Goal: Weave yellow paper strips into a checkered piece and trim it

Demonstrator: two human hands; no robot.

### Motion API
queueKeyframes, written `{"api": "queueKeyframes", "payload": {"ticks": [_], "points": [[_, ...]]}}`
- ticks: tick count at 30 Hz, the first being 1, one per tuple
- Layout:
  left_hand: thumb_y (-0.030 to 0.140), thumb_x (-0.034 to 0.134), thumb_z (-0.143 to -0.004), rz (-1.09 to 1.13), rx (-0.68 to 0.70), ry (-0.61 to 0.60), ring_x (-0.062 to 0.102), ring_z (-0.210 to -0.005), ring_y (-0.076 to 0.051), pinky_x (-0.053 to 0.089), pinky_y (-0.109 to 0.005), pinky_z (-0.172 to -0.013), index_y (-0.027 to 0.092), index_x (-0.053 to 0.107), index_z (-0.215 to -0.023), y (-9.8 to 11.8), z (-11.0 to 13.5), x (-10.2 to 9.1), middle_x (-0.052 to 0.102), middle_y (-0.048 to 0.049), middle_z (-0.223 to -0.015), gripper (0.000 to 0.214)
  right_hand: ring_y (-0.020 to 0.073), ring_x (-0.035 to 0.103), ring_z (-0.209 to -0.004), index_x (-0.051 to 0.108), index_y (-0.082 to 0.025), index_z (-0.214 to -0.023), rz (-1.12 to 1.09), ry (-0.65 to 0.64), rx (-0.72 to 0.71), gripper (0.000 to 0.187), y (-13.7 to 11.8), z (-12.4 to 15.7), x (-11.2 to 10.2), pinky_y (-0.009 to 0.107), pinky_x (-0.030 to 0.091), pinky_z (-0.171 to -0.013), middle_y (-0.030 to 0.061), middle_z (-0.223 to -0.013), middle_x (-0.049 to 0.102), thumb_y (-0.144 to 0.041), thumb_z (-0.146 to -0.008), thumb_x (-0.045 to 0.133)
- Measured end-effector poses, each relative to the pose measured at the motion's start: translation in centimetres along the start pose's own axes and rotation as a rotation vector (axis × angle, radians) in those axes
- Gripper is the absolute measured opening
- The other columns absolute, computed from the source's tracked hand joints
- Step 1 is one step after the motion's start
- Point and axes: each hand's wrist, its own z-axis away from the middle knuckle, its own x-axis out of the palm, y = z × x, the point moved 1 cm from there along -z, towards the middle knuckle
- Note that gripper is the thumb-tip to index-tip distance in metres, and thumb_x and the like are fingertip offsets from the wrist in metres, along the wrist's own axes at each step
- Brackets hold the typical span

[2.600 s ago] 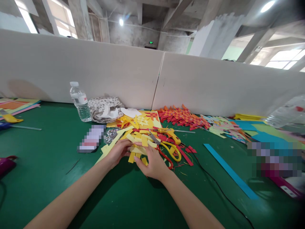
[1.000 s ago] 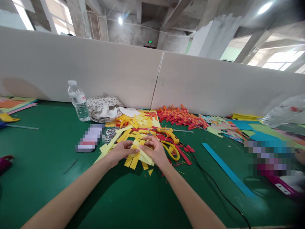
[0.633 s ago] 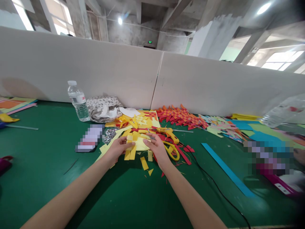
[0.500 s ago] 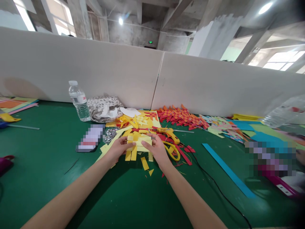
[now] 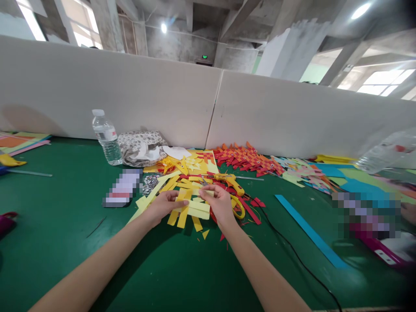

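Between my hands are woven yellow paper strips [image 5: 199, 209], pale yellow ones crossing darker yellow ones, held above the green table. My left hand [image 5: 162, 206] is closed on their left side, its thumb lying on top. At the upper right, my right hand [image 5: 220, 205] pinches the end of a pale strip of the weave; the fingertips partly hide it. Just behind lie a yellow glue gun [image 5: 234, 183], yellow-handled scissors [image 5: 240, 209] and loose yellow strips [image 5: 172, 182]. A small yellow offcut [image 5: 196, 223] rests in front of the weave.
A phone [image 5: 124, 187] and a water bottle [image 5: 107, 138] stand or lie to the left. Woven red-orange paper fish [image 5: 247, 158] are piled by the white partition [image 5: 162, 91]. A black cord [image 5: 289, 247] and a blue strip [image 5: 308, 229] cross the right side.
My right hand has shifted slightly right and up off the lower pale strip, now pinching at the upper edge. The weave is tilted, its right end lower and more exposed.
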Motion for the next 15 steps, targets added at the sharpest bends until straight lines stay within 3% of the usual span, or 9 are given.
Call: {"api": "queueKeyframes", "payload": {"ticks": [8,15], "points": [[0.033,0.077,-0.052,0.053,-0.001,-0.002,0.062,-0.069,-0.015,0.045,-0.022,-0.057,0.017,0.063,-0.085,-0.05,-0.14,-0.04,0.067,-0.0024,-0.079,0.04,0.0215,0.065,-0.069,0.056,-0.019,-0.091,-0.062,-0.108,0.101,0.043,-0.04,0.32,0.36,0.032,0.051,-0.061,0.0036,-0.077,0.068,-0.036,-0.056,0.075],[0.033,0.076,-0.053,-0.003,-0.003,-0.013,0.06,-0.064,-0.013,0.042,-0.02,-0.053,0.017,0.062,-0.08,-0.15,-0.12,0.13,0.065,-0.0003,-0.073,0.034,0.0202,0.064,-0.067,0.059,-0.018,-0.077,0.05,-0.083,0.001,0.029,0.39,0.08,0.1,0.031,0.049,-0.063,0.0031,-0.072,0.066,-0.035,-0.059,0.073]]}}
